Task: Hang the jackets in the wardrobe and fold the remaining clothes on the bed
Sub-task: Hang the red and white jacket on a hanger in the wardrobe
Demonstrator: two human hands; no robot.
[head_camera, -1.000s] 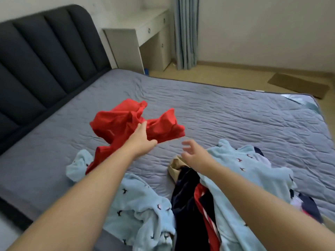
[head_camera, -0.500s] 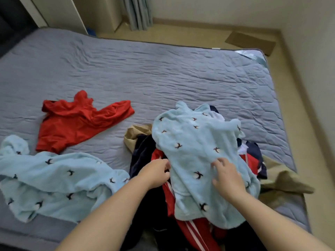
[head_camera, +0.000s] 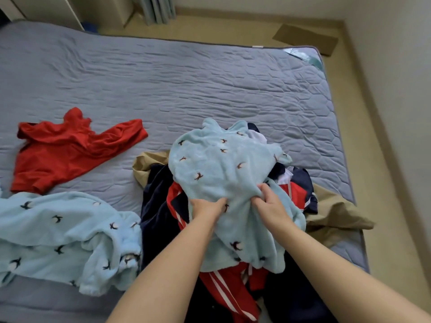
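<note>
The bird-print blue fleece garment (head_camera: 221,164) lies atop the clothes pile (head_camera: 158,206) at the bed's (head_camera: 210,78) 5 o'clock corner, with its long axis running from 6 to 12 o'clock. The left hand (head_camera: 206,209) and right hand (head_camera: 270,206) clutch its middle, fingers curled into bunched fabric.

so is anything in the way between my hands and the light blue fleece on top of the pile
Nothing visible stands between them. The left hand and the right hand both grip the light blue fleece, bunching its middle. It lies on top of the clothes pile with nothing over it.
</note>
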